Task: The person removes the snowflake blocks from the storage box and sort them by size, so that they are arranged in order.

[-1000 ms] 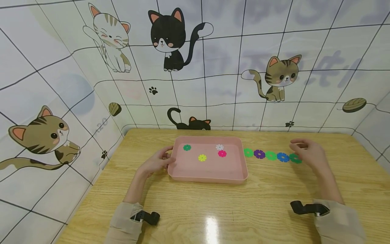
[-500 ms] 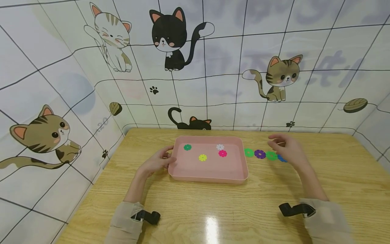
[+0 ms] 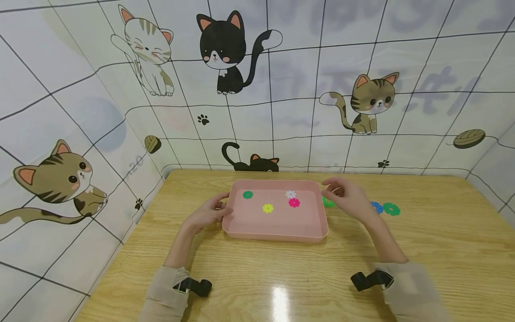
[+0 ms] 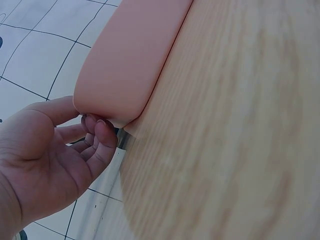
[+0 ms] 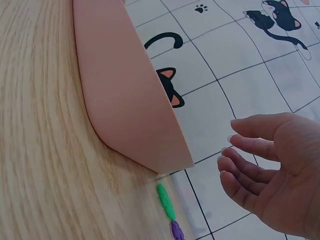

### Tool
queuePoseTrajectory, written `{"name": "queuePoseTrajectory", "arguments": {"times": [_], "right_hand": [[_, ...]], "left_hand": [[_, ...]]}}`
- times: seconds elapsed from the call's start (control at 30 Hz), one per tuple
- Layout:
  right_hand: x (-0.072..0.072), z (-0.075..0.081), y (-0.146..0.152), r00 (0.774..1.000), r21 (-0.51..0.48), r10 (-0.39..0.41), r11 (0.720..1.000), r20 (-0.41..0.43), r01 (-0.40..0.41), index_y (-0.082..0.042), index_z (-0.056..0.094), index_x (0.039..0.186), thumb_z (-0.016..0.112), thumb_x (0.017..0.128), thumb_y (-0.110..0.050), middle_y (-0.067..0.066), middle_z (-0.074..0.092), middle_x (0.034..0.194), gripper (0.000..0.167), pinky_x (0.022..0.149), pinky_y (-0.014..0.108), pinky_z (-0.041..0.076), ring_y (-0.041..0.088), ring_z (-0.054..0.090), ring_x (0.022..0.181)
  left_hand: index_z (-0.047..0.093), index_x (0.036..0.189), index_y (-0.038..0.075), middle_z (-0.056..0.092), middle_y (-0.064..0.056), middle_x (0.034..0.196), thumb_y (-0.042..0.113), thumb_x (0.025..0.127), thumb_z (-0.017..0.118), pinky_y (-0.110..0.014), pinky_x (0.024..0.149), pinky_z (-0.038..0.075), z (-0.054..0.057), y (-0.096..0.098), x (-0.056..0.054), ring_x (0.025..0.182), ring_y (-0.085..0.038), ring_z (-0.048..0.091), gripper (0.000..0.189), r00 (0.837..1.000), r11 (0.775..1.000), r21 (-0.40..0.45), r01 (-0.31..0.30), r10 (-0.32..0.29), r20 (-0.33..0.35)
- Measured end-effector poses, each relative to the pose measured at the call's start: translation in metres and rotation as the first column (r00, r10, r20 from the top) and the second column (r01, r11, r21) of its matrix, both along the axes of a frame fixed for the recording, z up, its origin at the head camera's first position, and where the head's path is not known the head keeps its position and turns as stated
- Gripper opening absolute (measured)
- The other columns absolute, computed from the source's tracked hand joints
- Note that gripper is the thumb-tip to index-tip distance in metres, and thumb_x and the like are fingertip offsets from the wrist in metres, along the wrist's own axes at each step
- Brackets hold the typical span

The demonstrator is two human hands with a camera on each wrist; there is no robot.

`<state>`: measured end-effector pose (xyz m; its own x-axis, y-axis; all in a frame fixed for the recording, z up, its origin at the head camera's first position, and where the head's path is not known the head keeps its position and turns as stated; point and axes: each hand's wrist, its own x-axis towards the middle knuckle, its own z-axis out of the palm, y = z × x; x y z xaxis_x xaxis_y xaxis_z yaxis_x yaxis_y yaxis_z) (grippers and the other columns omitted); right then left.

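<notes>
Wooden table (image 3: 257, 268): nearest, under everything
Left hand (image 3: 207, 213): fingers gripping the left end of the tray (image 3: 277, 226)
Tray: pink, on the table between the hands, four flower discs (image 3: 268, 208) inside
Right hand (image 3: 348, 197): fingers loosely bent, grasping nothing, above the disc row (image 3: 391, 209)
Wall (image 3: 293, 120): cat drawings

A wooden table (image 3: 257, 273) with yellowish grain catches a bright glare (image 3: 280, 304). Behind it, a pale wall covering (image 3: 295, 89) ruled with dark lines shows a black-and-white cat (image 3: 222, 47), a white cat (image 3: 147, 44) with one paw raised, striped brown cats (image 3: 372, 100), paw prints (image 3: 203, 119), yarn balls (image 3: 469, 139), and a low black cat (image 3: 257, 164) (only its tail and upper head show above the table's edge).
</notes>
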<state>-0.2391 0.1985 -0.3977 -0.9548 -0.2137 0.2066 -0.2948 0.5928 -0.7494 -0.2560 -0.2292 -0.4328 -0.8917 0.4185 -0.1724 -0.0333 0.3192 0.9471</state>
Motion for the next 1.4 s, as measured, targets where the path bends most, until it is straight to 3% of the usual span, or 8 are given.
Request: {"name": "queuePoseTrajectory", "arguments": {"times": [0.2, 0.57, 0.87, 1.17, 1.4], "right_hand": [[-0.006, -0.006, -0.025, 0.998, -0.009, 0.060, 0.998, -0.019, -0.060, 0.002, 0.065, 0.124, 0.069, 0.098, -0.017, 0.013, 0.067, 0.103, 0.033, 0.080, 0.037, 0.054, 0.027, 0.065, 0.090], [-0.013, -0.019, -0.065, 0.992, -0.051, 0.104, 0.994, 0.074, -0.100, 0.003, 0.065, 0.122, 0.070, 0.096, -0.010, 0.013, 0.065, 0.105, 0.030, 0.085, 0.042, 0.053, 0.029, 0.063, 0.095], [-0.022, -0.031, -0.081, 0.990, 0.037, 0.096, 0.994, 0.103, -0.101, 0.003, 0.066, 0.123, 0.070, 0.096, -0.010, 0.015, 0.068, 0.113, 0.030, 0.085, 0.040, 0.052, 0.025, 0.060, 0.094], [-0.025, -0.039, -0.083, 0.996, 0.144, 0.089, 0.985, 0.025, -0.092, 0.005, 0.067, 0.117, 0.072, 0.090, -0.003, 0.012, 0.065, 0.096, 0.029, 0.076, 0.036, 0.049, 0.022, 0.055, 0.082], [-0.025, -0.040, -0.084, 0.995, 0.185, 0.093, 0.978, 0.035, -0.098, 0.004, 0.069, 0.111, 0.077, 0.088, -0.005, 0.008, 0.065, 0.092, 0.026, 0.078, 0.037, 0.051, 0.021, 0.058, 0.083]], "left_hand": [[0.024, 0.158, 0.001, 0.056, -0.014, 0.101, 0.009, 0.102, 0.059, -0.030, 0.068, 0.048, 0.000, 0.000, 0.000, 0.074, -0.017, 0.055, 0.066, 1.000, 1.000, 0.003, -0.003, 0.003, -0.006], [0.021, 0.159, 0.000, 0.056, -0.017, 0.107, 0.010, 0.103, 0.058, -0.031, 0.070, 0.048, 0.000, -0.001, 0.001, 0.075, -0.017, 0.055, 0.068, 1.000, 1.000, 0.005, -0.001, 0.001, 0.005], [0.022, 0.158, -0.001, 0.057, -0.019, 0.107, 0.008, 0.103, 0.057, -0.030, 0.070, 0.050, 0.000, 0.001, 0.001, 0.077, -0.018, 0.057, 0.067, 1.000, 1.000, 0.004, 0.002, -0.002, -0.010], [0.023, 0.158, -0.001, 0.056, -0.016, 0.105, 0.008, 0.103, 0.057, -0.030, 0.070, 0.049, 0.000, 0.001, 0.000, 0.077, -0.018, 0.056, 0.066, 1.000, 1.000, 0.000, -0.003, 0.003, -0.013], [0.024, 0.157, -0.002, 0.055, -0.014, 0.101, 0.007, 0.102, 0.057, -0.029, 0.068, 0.049, 0.000, 0.001, 0.000, 0.075, -0.017, 0.055, 0.065, 1.000, 1.000, 0.010, -0.002, 0.003, -0.013]]}}
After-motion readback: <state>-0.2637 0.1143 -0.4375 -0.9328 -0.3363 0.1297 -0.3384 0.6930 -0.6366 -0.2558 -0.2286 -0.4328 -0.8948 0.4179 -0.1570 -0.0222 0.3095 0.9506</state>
